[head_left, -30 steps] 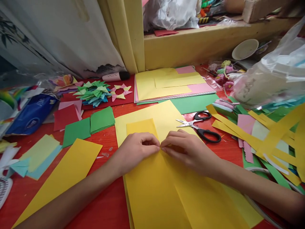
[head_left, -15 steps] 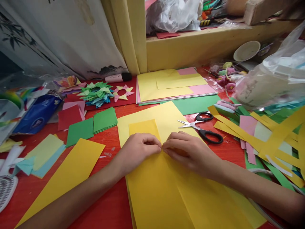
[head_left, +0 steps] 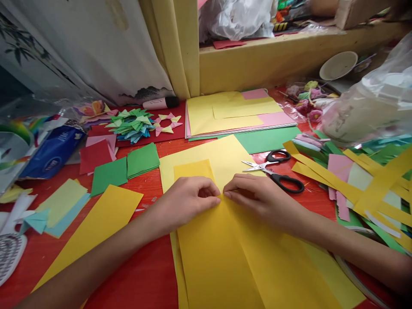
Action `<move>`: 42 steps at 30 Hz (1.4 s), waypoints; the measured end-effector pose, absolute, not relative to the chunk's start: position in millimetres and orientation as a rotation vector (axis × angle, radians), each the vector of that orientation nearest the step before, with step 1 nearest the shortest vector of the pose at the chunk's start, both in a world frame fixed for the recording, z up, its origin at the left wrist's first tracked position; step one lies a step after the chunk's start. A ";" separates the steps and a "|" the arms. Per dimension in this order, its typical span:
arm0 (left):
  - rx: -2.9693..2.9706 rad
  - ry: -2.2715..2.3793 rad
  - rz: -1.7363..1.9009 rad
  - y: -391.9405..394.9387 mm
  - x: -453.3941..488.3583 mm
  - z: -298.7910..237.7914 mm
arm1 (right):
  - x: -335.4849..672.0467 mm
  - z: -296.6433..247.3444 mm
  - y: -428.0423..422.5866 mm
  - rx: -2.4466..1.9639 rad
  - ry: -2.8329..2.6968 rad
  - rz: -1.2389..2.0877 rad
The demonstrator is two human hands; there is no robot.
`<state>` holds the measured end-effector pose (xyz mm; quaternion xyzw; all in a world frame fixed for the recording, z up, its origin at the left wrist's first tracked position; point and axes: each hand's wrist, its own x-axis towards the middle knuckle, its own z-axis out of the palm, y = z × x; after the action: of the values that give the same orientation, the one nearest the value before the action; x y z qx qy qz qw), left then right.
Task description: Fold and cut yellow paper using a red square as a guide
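A large golden-yellow sheet of paper (head_left: 219, 257) lies before me with a crease running down its length. My left hand (head_left: 189, 201) pinches the sheet's far edge near the crease, thumb against forefinger. Just to the right, my right hand (head_left: 257, 197) pinches the same edge, its fingertips a small gap from the left ones. Past the left knuckles shows a smaller yellow piece (head_left: 193, 168), partly covered. Under everything is a pale yellow sheet (head_left: 225, 150). Scissors with black handles (head_left: 265, 165) lie spread beyond my right hand, blades pointing left.
Green paper squares (head_left: 143, 161) and a long yellow strip (head_left: 96, 231) lie left on the red table (head_left: 135, 274). Folded paper stars (head_left: 131, 124) sit behind them. Stacked sheets (head_left: 199, 111) are at the back; paper offcuts (head_left: 341, 184) and a bagged tub (head_left: 354, 111) are right.
My fingertips have moved slightly apart along the sheet's edge, the right hand shifting a little to the right. The whole view has shifted slightly.
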<state>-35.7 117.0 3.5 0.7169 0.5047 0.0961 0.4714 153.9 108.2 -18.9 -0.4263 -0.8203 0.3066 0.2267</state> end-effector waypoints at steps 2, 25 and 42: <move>1.824 1.240 0.258 115.1 -34.5 2.1 | 153.7 -18.5 107.9 -1.187 -2.267 0.849; 1.908 1.276 0.203 116.8 -35.5 4.5 | 151.3 -21.2 109.3 -1.178 -2.238 0.842; 1.886 1.516 0.305 144.4 -59.0 10.0 | 168.3 -16.5 122.5 -1.419 -2.316 0.066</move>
<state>-59.0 144.4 10.0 0.7261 0.5836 0.1175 0.3441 168.3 122.5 -16.5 -0.5106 -0.8333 0.0237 0.2107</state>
